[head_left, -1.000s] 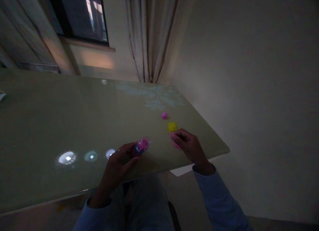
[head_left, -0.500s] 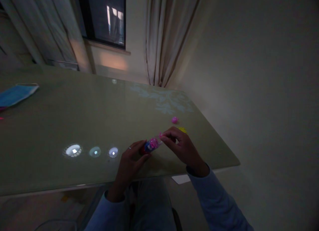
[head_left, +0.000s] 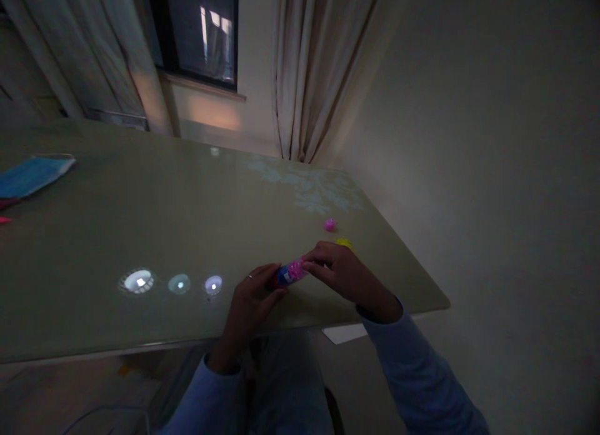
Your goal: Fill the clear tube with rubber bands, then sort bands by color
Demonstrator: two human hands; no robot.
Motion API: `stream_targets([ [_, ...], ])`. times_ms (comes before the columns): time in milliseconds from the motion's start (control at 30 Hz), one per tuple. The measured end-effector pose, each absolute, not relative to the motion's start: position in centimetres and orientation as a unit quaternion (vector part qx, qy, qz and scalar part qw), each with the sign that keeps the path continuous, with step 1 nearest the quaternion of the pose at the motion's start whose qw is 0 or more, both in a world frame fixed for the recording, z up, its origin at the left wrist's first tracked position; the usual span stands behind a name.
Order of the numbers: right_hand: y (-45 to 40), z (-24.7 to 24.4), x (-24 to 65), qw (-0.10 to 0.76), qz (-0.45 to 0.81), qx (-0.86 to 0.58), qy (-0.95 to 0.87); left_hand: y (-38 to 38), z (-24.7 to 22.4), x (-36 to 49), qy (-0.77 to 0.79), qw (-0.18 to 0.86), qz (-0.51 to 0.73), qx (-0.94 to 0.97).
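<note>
My left hand [head_left: 253, 297] is closed around a small clear bottle [head_left: 291, 272] with a blue label, a reddish end in my palm, and pink pieces inside. It is tilted, its far end pointing right and slightly up. At that end, the thumb and forefinger of my right hand [head_left: 335, 269] are pinched together, with a bit of pink showing at the tips. The fingers partly hide the bottle's mouth. Just beyond my right hand lies a yellow piece [head_left: 344, 242], partly covered by the hand. Farther back sits a pink round lump [head_left: 329, 224].
Everything rests on a glossy greenish table [head_left: 187, 235] with lamp reflections in it. A blue face mask [head_left: 35, 175] lies far left, beside a red item [head_left: 4, 220] cut by the frame. A wall [head_left: 469, 172] stands along the right; curtains [head_left: 304, 72] hang behind.
My right hand has come in closer against the bottle's mouth, and the pink piece at its fingertips is now mostly hidden. My left hand still holds the bottle, shifted slightly right.
</note>
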State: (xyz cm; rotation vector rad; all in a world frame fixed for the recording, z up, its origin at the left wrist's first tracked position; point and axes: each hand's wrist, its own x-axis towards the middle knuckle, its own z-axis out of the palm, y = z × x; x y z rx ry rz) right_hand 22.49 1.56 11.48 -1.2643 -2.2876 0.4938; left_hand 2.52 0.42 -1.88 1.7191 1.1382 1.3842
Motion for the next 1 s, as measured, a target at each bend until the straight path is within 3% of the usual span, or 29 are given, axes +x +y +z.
stream_targets([
  [367,1.8,13.5,22.4,0.15,0.178,-0.431,-0.872,0.5,-1.5,2.5,0.429,0.339,0.525,0.652],
  [700,1.4,15.2,22.6,0.218,0.262,-0.417,-0.843,0.2,-0.6,2.4,0.435,0.379,0.526,0.625],
  [1000,0.5,14.8,22.7,0.229,0.216,-0.437,-0.843,0.1,-0.8,2.3,0.452,0.405,0.523,0.599],
])
